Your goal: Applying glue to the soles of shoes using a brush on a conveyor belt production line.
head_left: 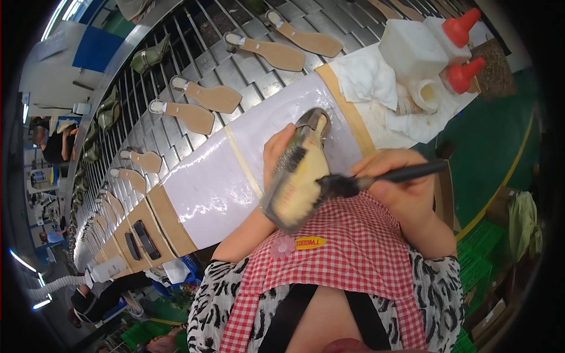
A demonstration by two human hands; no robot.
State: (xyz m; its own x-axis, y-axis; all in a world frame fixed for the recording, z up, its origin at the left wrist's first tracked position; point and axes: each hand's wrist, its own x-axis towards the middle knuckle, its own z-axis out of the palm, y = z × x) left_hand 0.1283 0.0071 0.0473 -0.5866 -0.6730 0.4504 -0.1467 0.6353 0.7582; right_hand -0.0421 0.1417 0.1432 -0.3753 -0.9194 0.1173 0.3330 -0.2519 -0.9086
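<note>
My left hand [278, 154] is closed round the far side of a shoe upper on a last [309, 167], its cream underside turned up and its rim dark and glittery. The shoe is tilted above the pale sheet, and some of it is blurred. In my right hand [394, 176] is a brush [412, 171] with a black handle, gripped between thumb and fingers. Its dark head touches or nearly touches the cream underside; the blur hides which.
A pale plastic sheet [206, 182] covers the bench, beside a slatted metal conveyor [259, 88] carrying several tan soles [276, 53] and green uppers [149, 57]. White bottles with red caps [462, 28], a cream-coloured pot [427, 95] and white cloths [366, 76] stand at the far right. Co-workers [59, 141] sit left.
</note>
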